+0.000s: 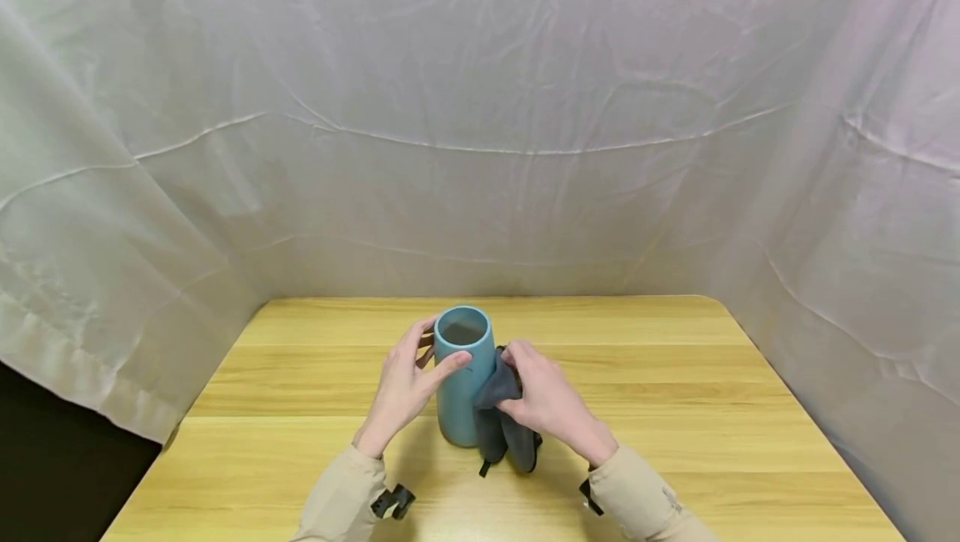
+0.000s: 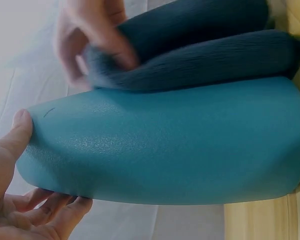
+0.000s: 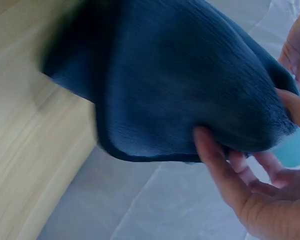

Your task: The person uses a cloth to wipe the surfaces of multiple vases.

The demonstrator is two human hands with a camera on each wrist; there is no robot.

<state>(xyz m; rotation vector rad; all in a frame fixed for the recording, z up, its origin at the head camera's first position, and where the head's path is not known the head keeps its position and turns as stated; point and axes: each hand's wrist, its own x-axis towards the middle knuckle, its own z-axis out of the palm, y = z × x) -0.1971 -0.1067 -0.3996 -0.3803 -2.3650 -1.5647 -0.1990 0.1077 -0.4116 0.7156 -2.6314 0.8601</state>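
A tall blue vase (image 1: pixel 455 396) stands upright on the wooden table, its round mouth facing up. My left hand (image 1: pixel 405 383) grips it near the rim, thumb on the near side and fingers around the left; the left wrist view shows the same grasp on the vase (image 2: pixel 180 150). In my right hand (image 1: pixel 551 396) is a dark grey-blue cloth (image 1: pixel 491 421), pinched near its top and hanging in folds against the vase's right side. The right wrist view shows the cloth (image 3: pixel 165 90) between thumb and fingers, with a dark edging.
The light wooden table (image 1: pixel 285 459) reaches to pale fabric curtains (image 1: pixel 480 192) at the back and both sides. A dark area (image 1: pixel 67 459) lies beyond the table's left edge.
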